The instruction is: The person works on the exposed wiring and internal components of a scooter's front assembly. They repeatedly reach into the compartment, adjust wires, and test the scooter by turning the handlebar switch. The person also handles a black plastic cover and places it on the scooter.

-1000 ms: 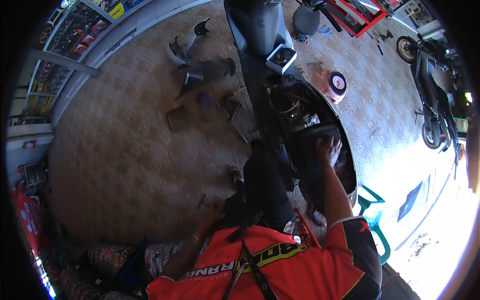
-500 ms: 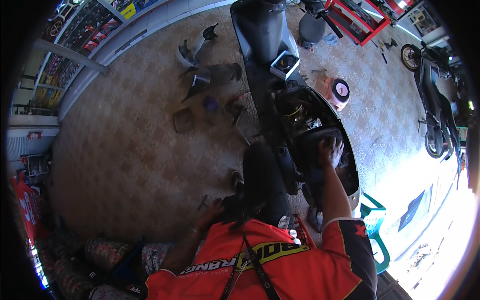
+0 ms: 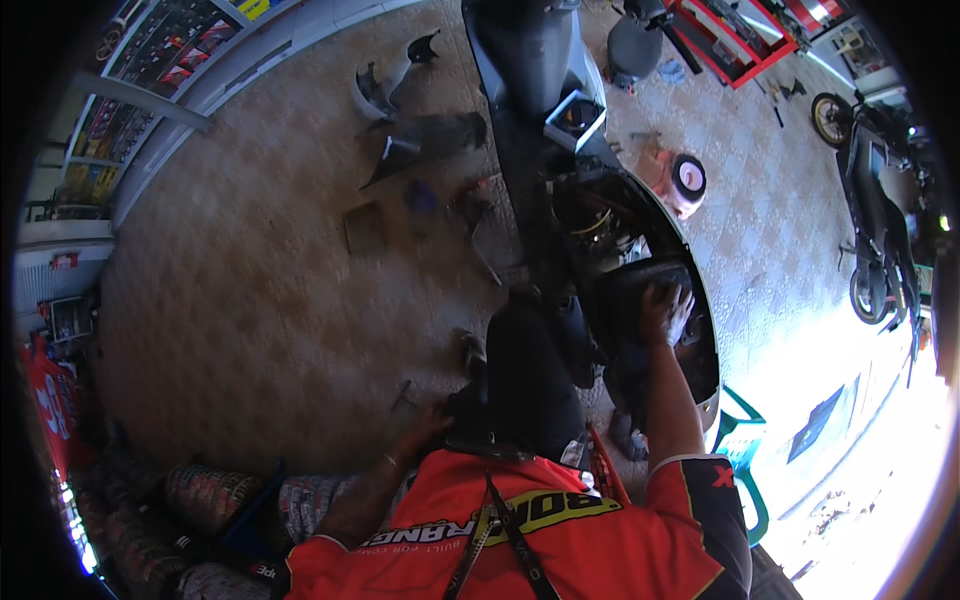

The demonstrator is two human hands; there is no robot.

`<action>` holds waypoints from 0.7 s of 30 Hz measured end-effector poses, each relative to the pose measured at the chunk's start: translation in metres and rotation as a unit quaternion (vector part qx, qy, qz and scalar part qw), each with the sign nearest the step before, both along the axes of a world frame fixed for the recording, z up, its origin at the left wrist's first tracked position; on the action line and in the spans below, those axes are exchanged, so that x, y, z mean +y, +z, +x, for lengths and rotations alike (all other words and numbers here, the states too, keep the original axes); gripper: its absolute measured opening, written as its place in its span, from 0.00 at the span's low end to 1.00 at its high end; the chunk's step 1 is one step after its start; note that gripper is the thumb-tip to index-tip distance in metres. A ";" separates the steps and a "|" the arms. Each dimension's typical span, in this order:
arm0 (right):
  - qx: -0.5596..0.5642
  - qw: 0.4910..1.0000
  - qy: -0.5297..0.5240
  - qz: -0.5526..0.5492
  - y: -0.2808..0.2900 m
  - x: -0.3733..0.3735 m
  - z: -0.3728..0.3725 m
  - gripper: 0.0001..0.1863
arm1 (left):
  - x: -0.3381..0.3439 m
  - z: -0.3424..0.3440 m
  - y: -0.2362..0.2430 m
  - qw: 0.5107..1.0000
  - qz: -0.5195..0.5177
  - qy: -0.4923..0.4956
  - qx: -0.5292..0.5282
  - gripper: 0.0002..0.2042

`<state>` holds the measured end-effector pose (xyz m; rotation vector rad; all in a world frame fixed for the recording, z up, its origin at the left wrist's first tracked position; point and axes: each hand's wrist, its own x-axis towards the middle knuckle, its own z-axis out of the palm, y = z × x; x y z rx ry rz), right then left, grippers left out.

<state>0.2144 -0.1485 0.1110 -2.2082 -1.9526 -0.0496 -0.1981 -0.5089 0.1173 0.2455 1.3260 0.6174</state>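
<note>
A partly stripped dark scooter (image 3: pixel 515 55) stands before me, its rear body (image 3: pixel 705 300) open. My right hand (image 3: pixel 665 315) lies with fingers spread on the black moulded compartment (image 3: pixel 630 285) inside it, below exposed cables and metal parts (image 3: pixel 600 220). My left hand (image 3: pixel 425 430) is low beside my dark-clad leg (image 3: pixel 520 370); its fingers are too dim to read. An open box (image 3: pixel 575 118) with a dark round item rests on the scooter's floorboard.
Detached panels (image 3: pixel 420 145) and a T-handled tool (image 3: pixel 405 395) lie on the tiled floor. A round pink-and-black object (image 3: pixel 688 178), red tool cart (image 3: pixel 735 60), second motorbike (image 3: pixel 865 200), green plastic chair (image 3: pixel 745 480) and wrapped tyres (image 3: pixel 205 490) surround me. Shelves (image 3: pixel 120 120) line the left.
The view has shifted slightly, moving the scooter rightward in the picture. My right hand stays on the black compartment, its fingers slightly repositioned. My left hand remains low by my leg.
</note>
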 end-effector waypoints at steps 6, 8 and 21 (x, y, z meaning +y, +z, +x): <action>0.014 1.000 -0.010 0.002 0.008 0.001 -0.006 0.21 | 0.046 0.003 0.030 0.997 -0.039 0.021 -0.064 0.37; 0.028 1.000 0.010 0.009 0.011 0.000 -0.008 0.20 | 0.056 0.007 0.034 0.998 -0.049 -0.005 -0.046 0.37; -0.005 0.999 0.027 -0.021 -0.001 -0.014 0.006 0.20 | 0.029 -0.007 -0.023 0.997 0.026 -0.074 -0.013 0.37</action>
